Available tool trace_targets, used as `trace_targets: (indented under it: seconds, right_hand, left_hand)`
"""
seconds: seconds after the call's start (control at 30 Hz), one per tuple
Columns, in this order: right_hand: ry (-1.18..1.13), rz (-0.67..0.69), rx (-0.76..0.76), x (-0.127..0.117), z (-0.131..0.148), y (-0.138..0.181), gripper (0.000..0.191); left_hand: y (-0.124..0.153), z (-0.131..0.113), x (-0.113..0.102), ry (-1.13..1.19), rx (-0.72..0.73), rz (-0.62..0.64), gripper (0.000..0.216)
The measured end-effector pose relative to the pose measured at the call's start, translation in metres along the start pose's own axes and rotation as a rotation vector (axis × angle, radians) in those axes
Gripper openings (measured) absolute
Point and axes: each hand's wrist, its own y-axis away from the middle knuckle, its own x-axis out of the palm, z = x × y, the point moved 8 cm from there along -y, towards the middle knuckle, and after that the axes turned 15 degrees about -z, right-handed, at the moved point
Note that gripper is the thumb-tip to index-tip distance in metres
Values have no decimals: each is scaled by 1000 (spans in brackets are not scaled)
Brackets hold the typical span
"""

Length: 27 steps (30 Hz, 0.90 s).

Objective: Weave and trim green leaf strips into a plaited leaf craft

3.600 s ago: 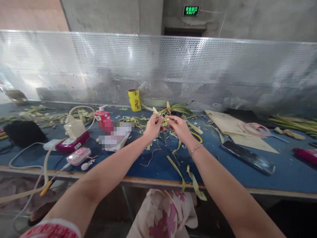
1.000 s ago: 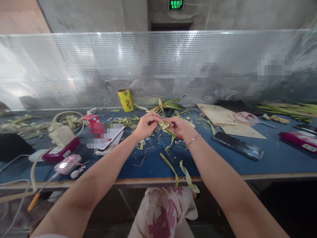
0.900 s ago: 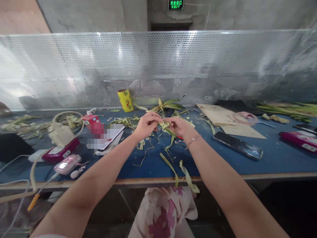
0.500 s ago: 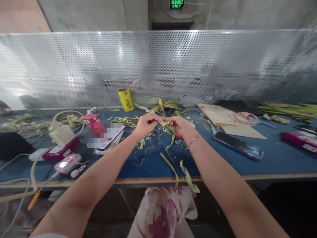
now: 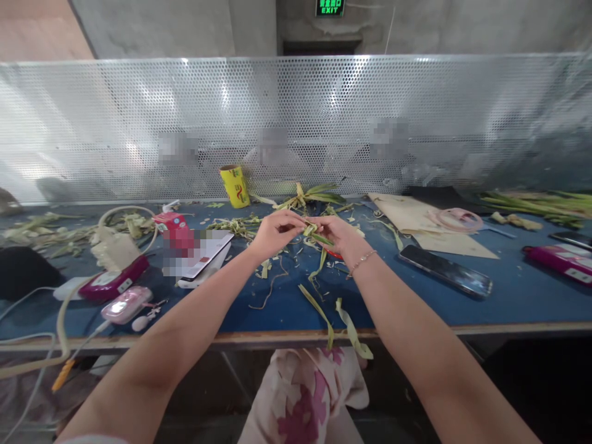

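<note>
Over the middle of the blue table, my left hand (image 5: 276,232) and my right hand (image 5: 341,235) meet at the fingertips. Both are closed on a small folded piece of green leaf strip (image 5: 311,230), and a longer green end sticks out under my right fingers. Something red, partly hidden, lies below my right hand. Shreds of leaf and a thin brown strand (image 5: 272,287) are scattered beneath. Nearer to me, two pale leaf strips (image 5: 354,333) hang over the table edge. A bundle of leaves (image 5: 300,196) lies just beyond my hands.
A perforated metal screen (image 5: 296,117) stands behind the table, with people beyond it. To the left are a yellow roll (image 5: 235,186), a red drink carton (image 5: 174,229), a tablet (image 5: 210,254) and cables. A dark phone (image 5: 445,271) and brown paper (image 5: 456,243) lie right.
My hands stay in nearly the same place. The leaf piece between my fingertips has turned slightly, showing more of its folded part.
</note>
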Motion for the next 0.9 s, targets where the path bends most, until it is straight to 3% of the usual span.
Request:
trace_targets:
  seconds: [0.13, 0.37, 0.73, 0.9]
  right_hand:
    - [-2, 13, 5, 1, 1, 0, 7]
    - [7, -33, -14, -4, 2, -1, 6]
    - [-82, -32, 55, -1, 1, -2, 10]
    - [-96, -32, 45, 0, 3, -2, 10]
  left_hand:
    - [-1, 8, -1, 22, -34, -29, 10]
    - [1, 24, 2, 37, -228, -19, 18]
    - [0, 8, 7, -59, -67, 109, 8]
    - [1, 19, 7, 19, -160, 75, 11]
